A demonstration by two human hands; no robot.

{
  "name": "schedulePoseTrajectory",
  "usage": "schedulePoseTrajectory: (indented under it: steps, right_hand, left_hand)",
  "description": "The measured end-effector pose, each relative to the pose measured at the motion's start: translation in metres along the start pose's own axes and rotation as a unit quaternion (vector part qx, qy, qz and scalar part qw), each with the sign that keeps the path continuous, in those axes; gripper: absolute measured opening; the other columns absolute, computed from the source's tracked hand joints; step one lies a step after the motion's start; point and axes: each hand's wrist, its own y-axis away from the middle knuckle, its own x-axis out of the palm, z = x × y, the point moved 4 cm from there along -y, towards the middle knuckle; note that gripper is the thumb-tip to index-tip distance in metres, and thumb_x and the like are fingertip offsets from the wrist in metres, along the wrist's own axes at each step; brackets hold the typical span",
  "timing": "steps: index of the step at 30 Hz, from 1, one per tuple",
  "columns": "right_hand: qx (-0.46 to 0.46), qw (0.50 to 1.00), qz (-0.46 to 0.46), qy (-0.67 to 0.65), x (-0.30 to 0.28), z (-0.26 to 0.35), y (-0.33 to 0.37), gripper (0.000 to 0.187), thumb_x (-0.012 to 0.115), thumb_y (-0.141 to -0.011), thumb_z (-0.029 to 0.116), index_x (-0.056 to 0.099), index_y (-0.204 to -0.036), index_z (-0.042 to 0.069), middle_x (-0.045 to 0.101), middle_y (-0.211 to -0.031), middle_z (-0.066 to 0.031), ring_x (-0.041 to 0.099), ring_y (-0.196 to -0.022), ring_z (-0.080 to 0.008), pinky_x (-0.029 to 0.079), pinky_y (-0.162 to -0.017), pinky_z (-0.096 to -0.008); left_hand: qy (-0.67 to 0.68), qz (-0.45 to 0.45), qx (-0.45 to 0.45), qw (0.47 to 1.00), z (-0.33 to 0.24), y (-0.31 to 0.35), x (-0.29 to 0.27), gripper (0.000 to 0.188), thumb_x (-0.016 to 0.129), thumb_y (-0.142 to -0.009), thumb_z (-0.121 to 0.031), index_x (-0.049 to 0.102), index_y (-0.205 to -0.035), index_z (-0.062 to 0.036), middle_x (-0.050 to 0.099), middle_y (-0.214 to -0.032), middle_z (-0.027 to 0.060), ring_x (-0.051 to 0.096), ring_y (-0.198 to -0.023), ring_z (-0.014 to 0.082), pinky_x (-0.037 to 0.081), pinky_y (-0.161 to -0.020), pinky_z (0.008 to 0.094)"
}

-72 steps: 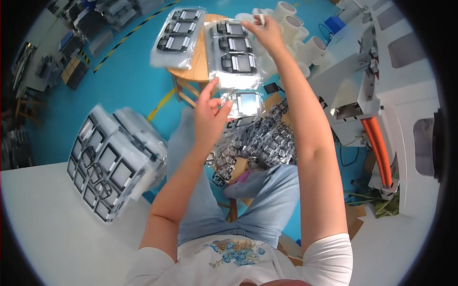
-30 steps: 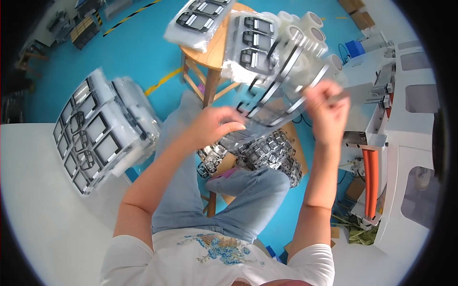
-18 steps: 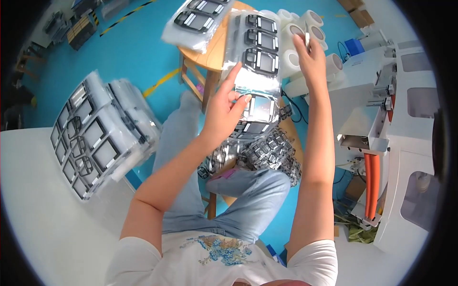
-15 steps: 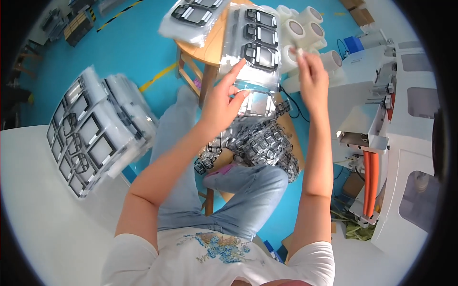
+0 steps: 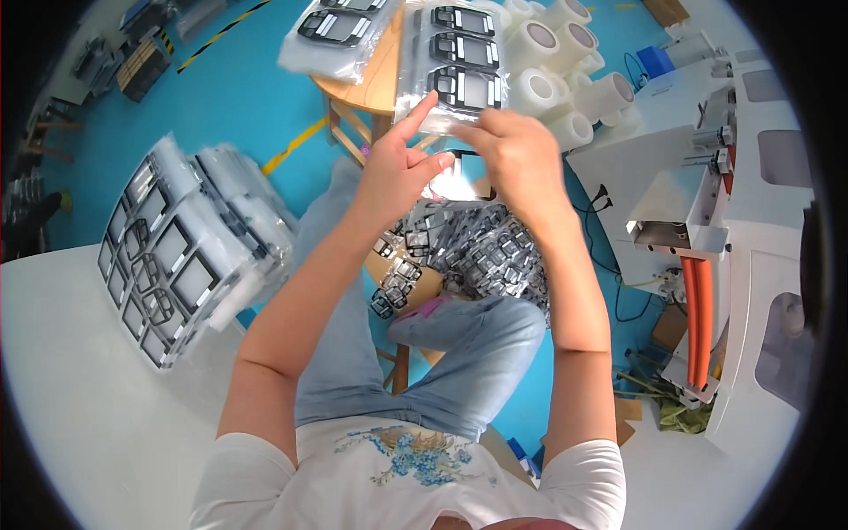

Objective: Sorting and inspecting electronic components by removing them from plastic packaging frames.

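Note:
My left hand (image 5: 397, 168) grips a small black-edged, shiny clear panel (image 5: 459, 181) at its left side, thumb on top. Its index finger stretches up to the lower edge of a plastic-film sheet (image 5: 413, 75) carrying a column of black frames (image 5: 465, 50). Over the panel's upper right is my right hand (image 5: 526, 163), fingers bent together and blurred; what lies at their tips is hidden. Below both hands spreads a heap of small black-framed clear pieces (image 5: 495, 252), with several loose ones (image 5: 397, 283) on the wooden surface at its left.
Another film-wrapped stack (image 5: 331, 35) lies on the wooden stool (image 5: 349, 95). Pale film rolls (image 5: 539, 88) stand at the far right. On the white table (image 5: 71, 353) at left are stacked framed sheets (image 5: 168, 256). A machine with orange tubes (image 5: 698, 318) stands to the right.
My right hand has swung left and down from beside the rolls to the panel. My left hand, with the panel, has shifted slightly left; the whole view has shifted a little too.

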Motion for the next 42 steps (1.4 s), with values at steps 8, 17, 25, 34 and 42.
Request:
schedulePoseTrajectory:
  steps: [8, 17, 25, 34, 42]
  right_hand:
    - [0.306, 0.938, -0.023, -0.159, -0.048, -0.026, 0.09, 0.011, 0.058, -0.095, 0.006, 0.059, -0.104, 0.0, 0.062, -0.083, -0.0131, 0.059, -0.072, -0.0268, 0.048, -0.07, -0.0332]
    - [0.34, 0.837, -0.074, -0.422, -0.064, 0.007, 0.084, 0.007, 0.076, -0.085, 0.004, 0.071, -0.084, 0.0, 0.064, -0.073, 0.003, 0.053, -0.067, -0.0032, 0.042, -0.06, -0.0189]
    - [0.287, 0.82, -0.256, -0.425, -0.141, -0.01, 0.009, 0.019, 0.07, -0.093, 0.021, 0.068, -0.092, 0.002, 0.056, -0.072, 0.0056, 0.038, -0.057, -0.0005, 0.028, -0.05, -0.0178]
    - [0.332, 0.811, -0.195, -0.442, -0.03, -0.113, -0.07, 0.034, 0.072, -0.09, 0.039, 0.073, -0.096, 0.005, 0.061, -0.078, 0.0047, 0.043, -0.061, -0.0026, 0.032, -0.053, -0.0201]
    - [0.26, 0.932, -0.154, -0.198, 0.024, -0.102, -0.044, 0.034, 0.062, -0.097, 0.032, 0.072, -0.105, 0.001, 0.06, -0.079, -0.0043, 0.052, -0.072, -0.0152, 0.043, -0.067, -0.0285]
  left_hand:
    - [-0.063, 0.017, 0.014, 0.998, -0.007, 0.02, 0.002, 0.077, 0.06, -0.092, -0.003, 0.021, -0.157, -0.0151, 0.065, -0.074, 0.0021, 0.06, -0.07, 0.0055, 0.054, -0.059, 0.0235]
    - [0.041, 0.139, 0.077, 0.986, -0.032, 0.043, 0.028, 0.062, 0.063, -0.094, -0.007, 0.034, -0.149, -0.0034, 0.071, -0.093, 0.0075, 0.067, -0.089, 0.0131, 0.055, -0.078, 0.0272]
    - [-0.081, 0.187, 0.022, 0.979, 0.036, 0.052, 0.029, 0.024, 0.064, -0.096, -0.011, 0.066, -0.116, 0.002, 0.069, -0.107, 0.0048, 0.064, -0.094, 0.0084, 0.051, -0.084, 0.024]
    - [0.04, -0.045, 0.116, 0.991, -0.001, 0.046, 0.011, 0.055, 0.062, -0.094, -0.001, 0.035, -0.141, -0.0042, 0.07, -0.088, 0.0087, 0.067, -0.077, 0.0126, 0.056, -0.061, 0.0248]
    - [-0.125, 0.009, 0.095, 0.988, 0.017, -0.001, -0.016, 0.075, 0.058, -0.095, 0.0, 0.019, -0.157, -0.0137, 0.066, -0.082, 0.0045, 0.062, -0.076, 0.0073, 0.054, -0.06, 0.0239]
